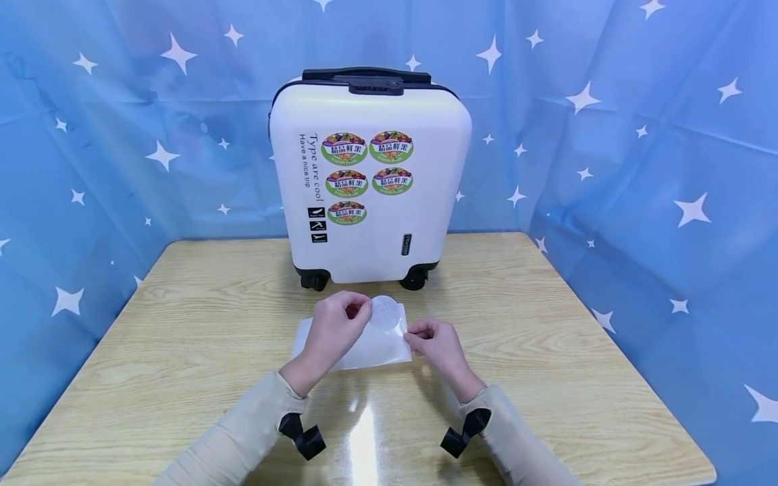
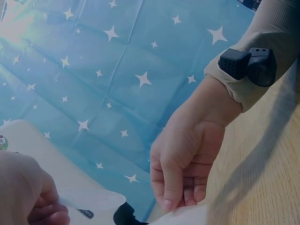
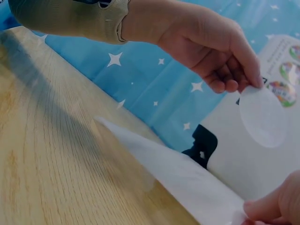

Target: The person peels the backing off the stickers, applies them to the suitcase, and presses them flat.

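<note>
My left hand (image 1: 338, 325) pinches the edge of a round sticker (image 1: 385, 312), its pale back facing me, above a white backing sheet (image 1: 372, 349). In the right wrist view the sticker (image 3: 263, 117) hangs from the left thumb and fingertip, apart from the sheet (image 3: 178, 178). My right hand (image 1: 439, 344) pinches the sheet's right edge between thumb and fingers. Behind both hands stands a white suitcase (image 1: 371, 250), upright, with several oval fruit stickers (image 1: 346, 183) on its front: two rows of two and a single one below at the left.
The suitcase rests on black wheels (image 1: 416, 278) on a wooden table (image 1: 200, 351). A blue curtain with white stars (image 1: 583, 148) hangs round the back and sides. Black wrist straps (image 1: 304, 437) sit on both sleeves.
</note>
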{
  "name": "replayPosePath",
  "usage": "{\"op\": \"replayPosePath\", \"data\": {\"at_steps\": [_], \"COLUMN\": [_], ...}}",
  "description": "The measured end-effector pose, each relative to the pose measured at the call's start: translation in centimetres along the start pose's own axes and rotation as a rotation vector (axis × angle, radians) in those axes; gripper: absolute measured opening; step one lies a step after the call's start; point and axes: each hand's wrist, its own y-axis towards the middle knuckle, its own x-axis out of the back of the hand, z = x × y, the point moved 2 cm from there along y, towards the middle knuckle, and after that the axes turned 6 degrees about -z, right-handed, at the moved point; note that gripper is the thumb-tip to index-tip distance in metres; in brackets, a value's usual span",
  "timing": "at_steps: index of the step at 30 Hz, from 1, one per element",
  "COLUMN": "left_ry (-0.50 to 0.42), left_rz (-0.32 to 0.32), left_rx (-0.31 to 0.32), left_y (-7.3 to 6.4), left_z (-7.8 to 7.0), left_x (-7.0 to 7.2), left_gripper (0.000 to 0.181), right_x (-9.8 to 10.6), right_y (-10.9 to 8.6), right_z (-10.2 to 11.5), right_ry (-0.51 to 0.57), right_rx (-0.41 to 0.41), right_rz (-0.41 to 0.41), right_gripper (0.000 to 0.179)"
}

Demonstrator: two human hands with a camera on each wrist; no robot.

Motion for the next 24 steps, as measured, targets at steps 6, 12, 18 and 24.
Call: {"op": "replayPosePath", "data": {"at_steps": [6, 12, 18, 24], "left_ry": [0.005, 0.007, 0.0, -0.018], "left_rz": [0.0, -0.005, -0.009, -0.004], "left_rx": [-0.004, -0.019, -0.023, -0.023], "left_y": [-0.1, -0.1, -0.1, -0.2], "left_z": [0.1, 0.0, 0.1, 0.1], "left_x": [-0.1, -0.1, -0.2, -0.2], "left_gripper": [0.009, 0.008, 0.008, 0.007], "right_x": [0.3, 0.5, 0.6, 0.6], "right_y": [-0.1, -0.1, -0.1, -0.3], "right_z": [0.1, 0.7, 0.9, 1.4], "right_ry": [-0.092, -0.15, -0.177, -0.16], "right_rx": [0.008, 0.043, 0.086, 0.094], "right_rz": [-0.018, -0.045, -0.061, -0.06], "right_gripper": [0.008, 0.008, 0.007, 0.008]}}
